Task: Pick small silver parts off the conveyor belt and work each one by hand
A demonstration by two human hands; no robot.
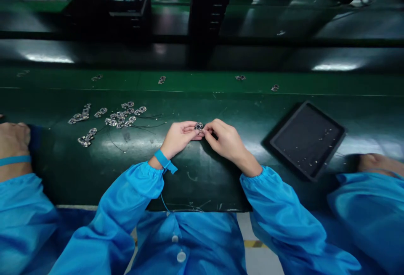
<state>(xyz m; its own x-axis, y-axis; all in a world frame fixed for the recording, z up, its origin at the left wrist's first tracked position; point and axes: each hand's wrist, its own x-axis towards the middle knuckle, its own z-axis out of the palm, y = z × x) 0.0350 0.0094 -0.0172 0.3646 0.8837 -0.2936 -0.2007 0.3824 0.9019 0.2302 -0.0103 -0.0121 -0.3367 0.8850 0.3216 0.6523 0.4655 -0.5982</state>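
Note:
Above the middle of the dark green bench, my left hand (182,137) grips a small circuit board (198,126) between thumb and fingers. My right hand (224,139) meets it from the other side, thumb and forefinger pinched at the board's lower right edge. Whatever lies inside that pinch is too small to make out. A blue strap (165,161) circles my left wrist. Left of my hands lies a loose cluster of similar circuit boards (121,117), some with thin dark wires (148,125) trailing toward me.
A black tray (288,151) holding several tiny pieces sits at right, tilted relative to the bench edge. Single boards (162,80) are spaced along the green strip behind. Co-workers' hands rest near both sides: one left (14,140), one right (375,162).

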